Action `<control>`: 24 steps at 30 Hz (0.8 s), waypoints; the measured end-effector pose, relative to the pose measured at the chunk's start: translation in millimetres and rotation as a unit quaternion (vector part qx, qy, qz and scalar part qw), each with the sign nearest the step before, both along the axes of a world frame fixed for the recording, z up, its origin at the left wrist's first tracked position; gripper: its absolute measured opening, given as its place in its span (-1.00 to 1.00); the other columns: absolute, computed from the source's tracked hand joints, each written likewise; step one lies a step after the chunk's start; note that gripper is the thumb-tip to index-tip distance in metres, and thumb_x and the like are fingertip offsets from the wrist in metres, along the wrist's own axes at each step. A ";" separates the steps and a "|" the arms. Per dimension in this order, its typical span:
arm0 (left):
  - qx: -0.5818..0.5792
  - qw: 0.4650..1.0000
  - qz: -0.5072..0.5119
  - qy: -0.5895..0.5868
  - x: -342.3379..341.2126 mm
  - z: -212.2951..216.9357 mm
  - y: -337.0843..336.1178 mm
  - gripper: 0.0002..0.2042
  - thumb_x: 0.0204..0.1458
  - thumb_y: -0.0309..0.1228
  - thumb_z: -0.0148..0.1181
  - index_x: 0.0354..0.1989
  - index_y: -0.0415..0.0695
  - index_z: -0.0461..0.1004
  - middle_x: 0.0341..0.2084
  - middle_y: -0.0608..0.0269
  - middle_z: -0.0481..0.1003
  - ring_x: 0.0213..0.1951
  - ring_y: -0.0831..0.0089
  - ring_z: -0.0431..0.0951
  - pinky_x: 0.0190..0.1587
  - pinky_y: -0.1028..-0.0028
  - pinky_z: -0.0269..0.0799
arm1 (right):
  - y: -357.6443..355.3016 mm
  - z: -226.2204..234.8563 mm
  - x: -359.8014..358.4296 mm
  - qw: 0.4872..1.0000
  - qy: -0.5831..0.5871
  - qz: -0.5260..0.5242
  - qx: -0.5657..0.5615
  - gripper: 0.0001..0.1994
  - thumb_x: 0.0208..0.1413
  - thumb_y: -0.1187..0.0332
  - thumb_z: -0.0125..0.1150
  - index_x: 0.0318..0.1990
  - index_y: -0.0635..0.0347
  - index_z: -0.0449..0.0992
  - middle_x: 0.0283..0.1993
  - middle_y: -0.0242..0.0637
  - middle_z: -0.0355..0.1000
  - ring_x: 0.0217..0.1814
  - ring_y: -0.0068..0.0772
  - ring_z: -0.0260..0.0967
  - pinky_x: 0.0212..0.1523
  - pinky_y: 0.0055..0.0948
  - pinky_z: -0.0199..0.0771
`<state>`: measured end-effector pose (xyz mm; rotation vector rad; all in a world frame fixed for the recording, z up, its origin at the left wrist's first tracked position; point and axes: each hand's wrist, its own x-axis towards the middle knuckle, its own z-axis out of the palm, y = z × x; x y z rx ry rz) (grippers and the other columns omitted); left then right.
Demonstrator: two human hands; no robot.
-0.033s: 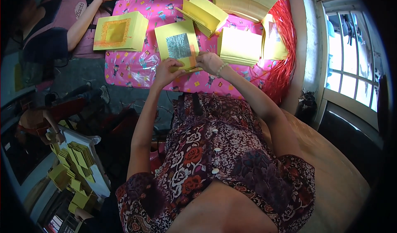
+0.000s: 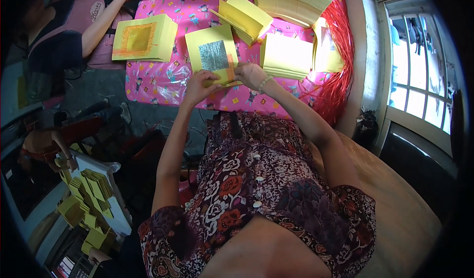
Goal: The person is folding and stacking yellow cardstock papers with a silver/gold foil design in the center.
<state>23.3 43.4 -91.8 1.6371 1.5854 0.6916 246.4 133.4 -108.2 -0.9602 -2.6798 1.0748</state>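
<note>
Flat in front of me lies a folded yellow paper piece (image 2: 195,42) with a silver square patch (image 2: 213,56) and an orange mark at its near right. My left hand (image 2: 201,86) is closed on its near left edge, thumb and fingers pinching the paper. At the near right corner my right hand (image 2: 251,75) pinches the same edge with bent fingers. Parts of the fingertips are hidden. Just right of that hand sits a stack of folded yellow paper (image 2: 286,56), brightly lit. A partly opened yellow folded piece (image 2: 243,19) stands beyond the one I hold.
The table has a pink patterned cover (image 2: 163,83). A yellow stack with an orange-framed square (image 2: 143,38) lies left, near a co-worker's arm (image 2: 101,28). Red strands (image 2: 340,75) hang at the right edge. Behind, a side table (image 2: 116,199) bears yellow pieces.
</note>
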 end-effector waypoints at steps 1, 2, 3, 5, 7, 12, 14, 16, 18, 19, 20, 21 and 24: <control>-0.005 1.000 -0.008 0.003 -2.0 4.5 -0.5 -0.70 -0.26 -0.33 0.43 -0.30 -0.11 0.57 -0.27 0.21 0.51 -0.18 0.25 0.50 -0.11 0.35 0.41 | -0.7 3.7 -1.1 1.000 0.002 0.002 0.005 -0.82 0.03 0.24 0.17 -0.40 0.15 0.48 -0.32 -0.18 0.43 -0.25 -0.08 0.45 -0.25 -0.14 0.47; 0.001 1.000 -0.006 0.005 -3.6 9.8 -3.4 -0.70 -0.26 -0.33 0.43 -0.30 -0.11 0.57 -0.27 0.21 0.51 -0.18 0.25 0.50 -0.11 0.35 0.41 | -3.5 8.1 -1.4 1.000 0.013 -0.015 0.012 -0.83 0.06 0.23 0.14 -0.40 0.14 0.45 -0.35 -0.19 0.44 -0.26 -0.09 0.46 -0.27 -0.14 0.47; 0.044 0.997 -0.025 0.052 -5.1 14.9 -8.8 -0.66 -0.26 -0.34 0.42 -0.24 -0.10 0.54 -0.20 0.18 0.48 -0.13 0.20 0.47 -0.06 0.31 0.39 | -6.7 13.9 -3.1 0.999 0.023 -0.032 0.016 -0.83 0.08 0.23 0.11 -0.39 0.13 0.43 -0.38 -0.19 0.44 -0.27 -0.10 0.46 -0.30 -0.14 0.47; 0.090 0.990 -0.042 0.102 -13.7 26.7 -12.8 -0.61 -0.26 -0.34 0.40 -0.17 -0.10 0.51 -0.13 0.15 0.46 -0.08 0.15 0.44 -0.02 0.26 0.36 | -8.7 27.3 -5.5 0.999 -0.006 -0.043 0.026 -0.81 0.11 0.21 0.06 -0.39 0.12 0.38 -0.45 -0.18 0.44 -0.27 -0.12 0.46 -0.32 -0.14 0.47; 0.099 0.986 -0.053 0.127 -30.8 33.8 -17.8 -0.55 -0.25 -0.35 0.37 -0.09 -0.10 0.45 -0.04 0.12 0.40 -0.02 0.06 0.38 0.06 0.19 0.29 | -10.6 38.8 -6.1 0.997 -0.029 -0.069 0.009 -0.82 0.12 0.22 0.07 -0.37 0.12 0.36 -0.47 -0.16 0.43 -0.28 -0.09 0.45 -0.33 -0.12 0.46; 0.142 0.981 -0.026 0.133 -62.5 37.8 -13.6 -0.64 -0.15 -0.41 0.26 -0.12 -0.14 0.44 -0.07 0.10 0.43 -0.05 0.07 0.40 0.06 0.19 0.27 | -13.3 69.2 -8.4 0.997 0.014 -0.065 0.030 -0.77 0.14 0.20 0.08 -0.32 0.17 0.33 -0.42 -0.10 0.44 -0.22 -0.03 0.43 -0.22 -0.13 0.43; 0.154 0.979 -0.010 0.130 -69.4 43.0 -10.0 -0.70 -0.11 -0.42 0.23 -0.15 -0.16 0.46 -0.09 0.10 0.45 -0.05 0.09 0.40 0.06 0.20 0.26 | -16.7 86.2 -10.6 0.997 0.023 -0.079 -0.006 -0.76 0.15 0.19 0.10 -0.29 0.19 0.32 -0.38 -0.10 0.44 -0.19 -0.02 0.42 -0.16 -0.14 0.42; 0.156 0.985 0.007 0.075 -70.2 51.5 -4.8 -0.81 -0.04 -0.44 0.17 -0.24 -0.19 0.49 -0.23 0.07 0.50 -0.13 0.09 0.44 -0.02 0.20 0.29 | -21.4 99.7 -9.5 0.977 0.144 -0.113 -0.114 -0.70 0.12 0.16 0.17 -0.22 0.21 0.32 -0.26 -0.05 0.42 -0.14 0.03 0.39 -0.06 -0.17 0.39; 0.136 0.988 0.044 0.056 -67.5 60.8 1.0 -0.84 -0.02 -0.42 0.16 -0.27 -0.20 0.50 -0.30 0.06 0.51 -0.19 0.08 0.45 -0.05 0.21 0.30 | -24.9 109.3 -13.7 0.975 0.167 -0.120 -0.085 -0.67 0.10 0.16 0.21 -0.20 0.22 0.31 -0.22 -0.03 0.39 -0.14 0.04 0.38 -0.06 -0.18 0.38; 0.111 0.990 0.079 0.037 -64.7 66.1 3.9 -0.84 0.01 -0.40 0.15 -0.31 -0.21 0.51 -0.37 0.05 0.52 -0.24 0.07 0.46 -0.09 0.21 0.30 | -25.4 112.2 -16.4 0.972 0.188 -0.129 -0.060 -0.64 0.08 0.16 0.24 -0.17 0.22 0.31 -0.17 -0.01 0.37 -0.14 0.05 0.38 -0.05 -0.19 0.38; 0.109 0.989 0.088 0.039 -62.3 71.2 5.7 -0.81 0.03 -0.35 0.15 -0.30 -0.23 0.51 -0.44 0.01 0.51 -0.34 0.09 0.46 -0.22 0.22 0.34 | -24.9 113.1 -19.9 0.967 0.212 -0.139 -0.036 -0.63 0.06 0.21 0.26 -0.13 0.25 0.29 -0.17 0.04 0.34 -0.17 0.05 0.37 -0.14 -0.19 0.40; 0.114 0.989 0.086 0.039 -58.9 75.6 9.6 -0.81 0.03 -0.35 0.15 -0.30 -0.23 0.51 -0.44 0.01 0.51 -0.34 0.09 0.46 -0.22 0.22 0.34 | -21.6 104.1 -21.1 0.966 0.214 -0.140 -0.031 -0.63 0.06 0.21 0.26 -0.13 0.25 0.29 -0.17 0.04 0.34 -0.17 0.05 0.37 -0.14 -0.19 0.40; 0.099 0.986 0.133 0.005 -52.9 79.2 17.4 -0.78 0.04 -0.31 0.16 -0.27 -0.24 0.48 -0.54 0.04 0.49 -0.52 0.26 0.46 -0.48 0.34 0.35 | -13.8 74.3 -30.6 0.928 0.243 -0.263 -0.099 -0.67 0.09 0.26 0.22 -0.15 0.32 0.31 -0.26 0.01 0.33 -0.26 0.00 0.36 -0.25 -0.22 0.41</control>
